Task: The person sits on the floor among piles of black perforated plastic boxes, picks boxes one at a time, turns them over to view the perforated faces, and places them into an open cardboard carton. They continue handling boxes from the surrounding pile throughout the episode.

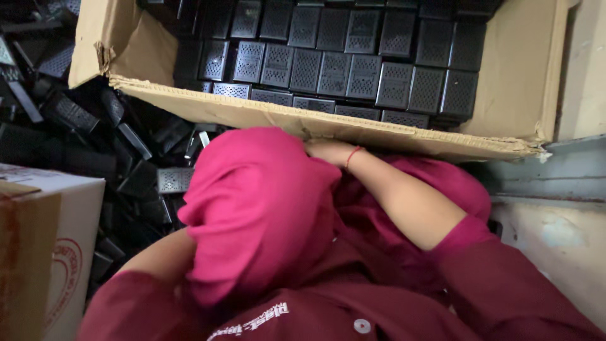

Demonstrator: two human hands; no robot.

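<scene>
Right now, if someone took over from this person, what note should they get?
Right hand: rests against the near wall of the cardboard box; fingers hidden, so grip unclear.
Left hand: hidden behind the pink cloth; only the forearm shows.
Black perforated cases: stand in neat rows inside the box.
Loose cases: many lie heaped outside the box, on the left, behind a white carton.
Done: several rows fill the box.
Left: the heap outside is not in the box.

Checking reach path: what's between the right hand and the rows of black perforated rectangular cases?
Head view: the brown cardboard box's corrugated front wall; the right hand rests against it.
</scene>
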